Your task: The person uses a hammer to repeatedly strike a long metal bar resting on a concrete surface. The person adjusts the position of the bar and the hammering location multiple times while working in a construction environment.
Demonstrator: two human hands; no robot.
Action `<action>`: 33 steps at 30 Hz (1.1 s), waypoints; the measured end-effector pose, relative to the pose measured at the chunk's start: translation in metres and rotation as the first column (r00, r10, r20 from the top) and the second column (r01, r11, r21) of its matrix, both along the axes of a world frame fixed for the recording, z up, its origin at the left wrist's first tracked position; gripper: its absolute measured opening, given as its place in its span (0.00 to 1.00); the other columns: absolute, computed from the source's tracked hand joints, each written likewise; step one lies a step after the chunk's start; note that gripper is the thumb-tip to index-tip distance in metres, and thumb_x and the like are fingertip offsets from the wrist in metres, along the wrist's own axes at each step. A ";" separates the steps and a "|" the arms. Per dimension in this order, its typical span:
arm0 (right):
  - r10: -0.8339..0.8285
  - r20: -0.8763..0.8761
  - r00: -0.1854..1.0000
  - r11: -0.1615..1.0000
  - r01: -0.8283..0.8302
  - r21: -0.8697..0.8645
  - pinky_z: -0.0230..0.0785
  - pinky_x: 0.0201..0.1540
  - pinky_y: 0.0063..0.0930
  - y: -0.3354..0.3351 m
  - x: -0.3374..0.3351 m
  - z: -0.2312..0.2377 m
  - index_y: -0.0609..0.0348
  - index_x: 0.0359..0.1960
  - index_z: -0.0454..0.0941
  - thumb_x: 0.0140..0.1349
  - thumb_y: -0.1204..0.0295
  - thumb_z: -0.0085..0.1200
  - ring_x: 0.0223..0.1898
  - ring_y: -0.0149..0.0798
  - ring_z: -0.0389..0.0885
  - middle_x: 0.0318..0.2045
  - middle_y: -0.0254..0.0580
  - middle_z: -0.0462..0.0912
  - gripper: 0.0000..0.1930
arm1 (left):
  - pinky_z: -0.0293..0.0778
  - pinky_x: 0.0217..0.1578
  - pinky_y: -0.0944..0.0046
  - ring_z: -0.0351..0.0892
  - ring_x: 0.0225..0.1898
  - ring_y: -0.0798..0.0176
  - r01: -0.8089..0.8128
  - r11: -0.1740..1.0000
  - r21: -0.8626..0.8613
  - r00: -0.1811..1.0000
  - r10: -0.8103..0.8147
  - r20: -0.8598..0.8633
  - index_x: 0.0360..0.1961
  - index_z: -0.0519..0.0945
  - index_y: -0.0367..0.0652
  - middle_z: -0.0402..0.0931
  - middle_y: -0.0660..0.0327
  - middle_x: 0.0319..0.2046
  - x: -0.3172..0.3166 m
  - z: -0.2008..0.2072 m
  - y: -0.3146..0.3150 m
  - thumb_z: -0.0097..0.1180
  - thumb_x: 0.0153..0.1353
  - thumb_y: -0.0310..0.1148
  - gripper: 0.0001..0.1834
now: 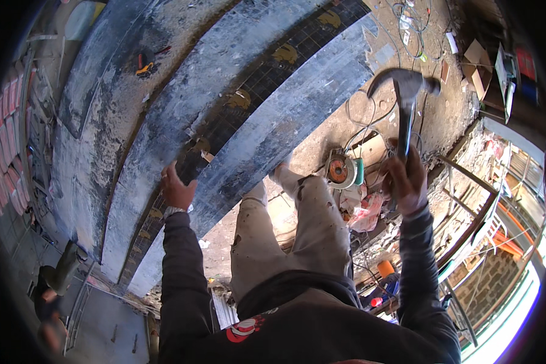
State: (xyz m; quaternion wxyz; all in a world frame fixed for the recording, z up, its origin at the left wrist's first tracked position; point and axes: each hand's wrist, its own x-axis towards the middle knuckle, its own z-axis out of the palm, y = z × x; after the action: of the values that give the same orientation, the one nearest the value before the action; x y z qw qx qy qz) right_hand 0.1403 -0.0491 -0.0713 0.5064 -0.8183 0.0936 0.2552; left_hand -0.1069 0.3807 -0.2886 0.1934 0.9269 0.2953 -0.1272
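My right hand [404,184] is wrapped round the handle of a claw hammer [404,115]. The hammer is raised to the right of the boards, its slightly blurred head uppermost. My left hand [179,189] has its thumb and fingers apart, over or against a dark gridded strip [215,124] with gold-coloured motifs. That strip runs diagonally between long, worn blue-grey boards [279,112]. A small pale piece [208,156] lies on the strip just beyond my left hand. Whether my left fingertips touch the strip, I cannot tell.
Orange-and-black pliers [144,65] lie on the far-left boards. An angle grinder [341,171] with an orange disc sits by my knee, near crumpled plastic [366,213]. Cables [370,124] trail over the dusty floor. Another person [54,285] is at lower left; a metal frame [467,182] stands right.
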 end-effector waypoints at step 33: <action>0.455 -0.105 0.885 0.856 -0.466 -0.223 0.73 0.36 0.27 0.025 0.181 -0.107 0.74 0.59 0.69 0.67 0.72 0.54 0.32 0.30 0.80 0.33 0.46 0.83 0.23 | 0.69 0.50 0.47 0.74 0.52 0.54 0.467 0.884 0.014 0.664 -0.362 0.654 0.62 0.69 0.65 0.68 0.61 0.59 0.397 -0.058 -0.226 0.79 0.31 0.30 0.51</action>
State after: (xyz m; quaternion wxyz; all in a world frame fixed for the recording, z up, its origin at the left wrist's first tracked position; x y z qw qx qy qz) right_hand 0.3210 -0.0242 -0.1785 0.3247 -0.8659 -0.0621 0.3753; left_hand 0.2904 0.1547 -0.3461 0.3191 0.9382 -0.0186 0.1328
